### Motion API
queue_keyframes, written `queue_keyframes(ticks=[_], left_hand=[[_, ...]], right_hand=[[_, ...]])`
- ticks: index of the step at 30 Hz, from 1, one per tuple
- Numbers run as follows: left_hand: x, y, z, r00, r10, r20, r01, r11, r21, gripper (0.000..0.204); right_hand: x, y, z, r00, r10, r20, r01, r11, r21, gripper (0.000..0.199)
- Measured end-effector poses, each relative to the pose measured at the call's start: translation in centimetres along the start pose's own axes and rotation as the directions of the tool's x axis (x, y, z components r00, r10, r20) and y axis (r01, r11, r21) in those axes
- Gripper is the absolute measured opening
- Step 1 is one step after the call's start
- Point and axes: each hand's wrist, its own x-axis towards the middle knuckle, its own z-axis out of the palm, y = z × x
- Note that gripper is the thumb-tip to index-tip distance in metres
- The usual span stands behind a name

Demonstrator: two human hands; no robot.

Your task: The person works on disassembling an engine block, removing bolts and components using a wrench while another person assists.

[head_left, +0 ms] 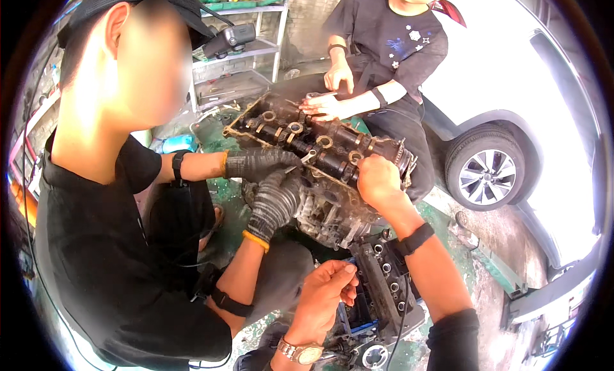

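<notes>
An engine [332,208] with its top uncovered stands in front of me, camshafts [286,139] showing along its upper face. My right hand [379,181] is closed at the engine's near right end, beside the toothed timing wheel; its fingertips and whatever they grip are hidden. Nearer to me, my left hand [323,294], with a metal watch on the wrist, hangs apart from the engine. Its fingers are curled, with the thumb against the index finger; I cannot make out anything between them. Under it lies a dark valve cover [387,288] with several round holes.
At the left a person's grey-gloved hands [276,201] work on the engine, near a small metal piece [309,157]. Across from me another person's bare hand [323,107] rests on it. A white car [505,64] stands at the right, a metal rack [278,38] behind.
</notes>
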Motion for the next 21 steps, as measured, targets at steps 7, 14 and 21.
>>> queue_keyframes(ticks=[7,14,21], left_hand=[[-0.2,0.6,0.0,1.000,0.001,0.008,-0.001,1.000,0.006,0.014],[-0.2,0.5,-0.1,1.000,0.005,0.005,-0.005,1.000,-0.025,0.014],[-0.3,0.9,0.1,1.000,-0.013,-0.007,0.013,1.000,-0.010,0.015]], right_hand=[[-0.1,0.5,0.1,1.000,-0.023,-0.018,0.023,1.000,-0.005,0.016],[-0.2,0.3,-0.4,0.999,-0.016,0.028,0.015,1.000,0.019,0.016],[-2.0,-0.2,-1.4,1.000,-0.008,0.029,0.007,0.999,0.032,0.014]])
